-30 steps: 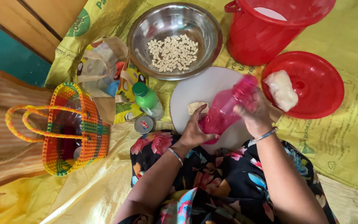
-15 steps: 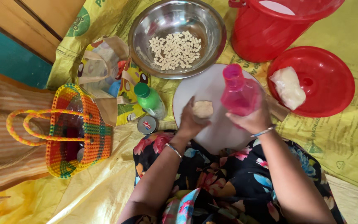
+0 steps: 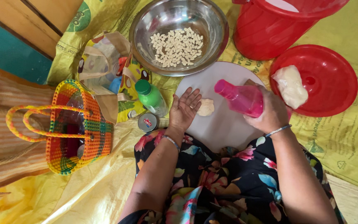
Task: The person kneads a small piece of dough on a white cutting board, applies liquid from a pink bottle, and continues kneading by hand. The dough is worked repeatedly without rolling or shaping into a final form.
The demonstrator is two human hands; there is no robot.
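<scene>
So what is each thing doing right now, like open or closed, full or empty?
Pink bottle: tipped sideways, held in the right hand.
Left hand: open, fingers spread beside the dough piece.
Dough piece: lying flat on the white board.
Steel bowl: holds small pale pieces.
Red lid: off the bucket, holding a dough lump.
Green bottle: capped.

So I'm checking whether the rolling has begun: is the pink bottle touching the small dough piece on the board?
Apart. The head view shows the pink bottle in the right hand, with bare white board between it and the dough piece.
</scene>
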